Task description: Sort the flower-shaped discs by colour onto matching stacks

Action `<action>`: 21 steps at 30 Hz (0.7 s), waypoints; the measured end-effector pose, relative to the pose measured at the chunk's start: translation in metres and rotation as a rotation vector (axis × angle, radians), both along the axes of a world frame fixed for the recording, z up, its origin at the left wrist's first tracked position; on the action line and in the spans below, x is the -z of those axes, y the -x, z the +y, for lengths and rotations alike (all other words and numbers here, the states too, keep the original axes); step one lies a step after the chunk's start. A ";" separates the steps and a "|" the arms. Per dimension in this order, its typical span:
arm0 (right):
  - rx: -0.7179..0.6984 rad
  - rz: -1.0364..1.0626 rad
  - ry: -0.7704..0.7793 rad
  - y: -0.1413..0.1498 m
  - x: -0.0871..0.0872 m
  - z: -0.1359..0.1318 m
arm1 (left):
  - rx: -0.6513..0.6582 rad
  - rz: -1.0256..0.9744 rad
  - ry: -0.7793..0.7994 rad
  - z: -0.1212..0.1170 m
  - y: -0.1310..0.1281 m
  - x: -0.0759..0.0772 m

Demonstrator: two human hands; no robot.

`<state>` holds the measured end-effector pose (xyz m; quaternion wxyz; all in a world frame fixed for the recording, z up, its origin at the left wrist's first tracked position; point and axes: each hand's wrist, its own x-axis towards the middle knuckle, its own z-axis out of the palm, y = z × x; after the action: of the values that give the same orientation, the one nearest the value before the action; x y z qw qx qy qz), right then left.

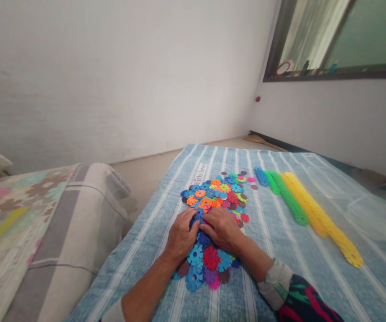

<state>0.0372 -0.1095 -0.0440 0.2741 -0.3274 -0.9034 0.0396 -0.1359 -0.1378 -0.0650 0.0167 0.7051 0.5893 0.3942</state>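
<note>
A heap of flat, flower-shaped plastic discs in blue, orange, red, pink and brown lies on a blue striped cloth. My left hand and my right hand rest on the near middle of the heap, side by side, fingers curled down together onto the discs. Whether either hand grips a disc is hidden under the fingers. More discs lie between my wrists. To the right lie long stacked rows of discs: a short blue row, a green row and a long yellow row.
A padded floral mat or cushion lies to the left, with bare floor between it and the cloth. White walls stand ahead and at right, under a window. Clear plastic sheeting lies right of the yellow row.
</note>
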 end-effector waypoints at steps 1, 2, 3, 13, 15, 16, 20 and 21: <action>-0.004 0.009 -0.004 0.000 0.000 0.000 | 0.001 -0.004 0.001 0.000 0.000 -0.001; -0.005 0.020 -0.009 0.000 0.000 0.000 | 0.002 -0.006 0.003 0.000 0.000 -0.001; 0.000 0.035 -0.015 0.000 0.000 0.001 | 0.004 -0.008 0.004 -0.001 0.000 -0.002; 0.083 -0.003 -0.010 0.001 0.000 0.002 | -0.039 -0.075 0.021 -0.001 -0.002 -0.005; 0.063 -0.005 -0.014 0.002 0.002 0.000 | -0.047 -0.093 0.014 -0.001 -0.001 -0.006; 0.057 -0.002 -0.017 0.003 0.002 -0.001 | -0.053 -0.100 0.009 -0.001 -0.001 -0.007; 0.000 0.013 -0.024 0.004 0.005 -0.003 | -0.069 -0.107 0.003 0.000 -0.001 -0.009; -0.019 0.015 -0.027 0.005 0.006 -0.003 | -0.071 -0.106 0.008 0.000 -0.001 -0.009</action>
<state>0.0325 -0.1129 -0.0495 0.2846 -0.3147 -0.9049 0.0323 -0.1350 -0.1382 -0.0561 0.0368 0.6616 0.6138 0.4291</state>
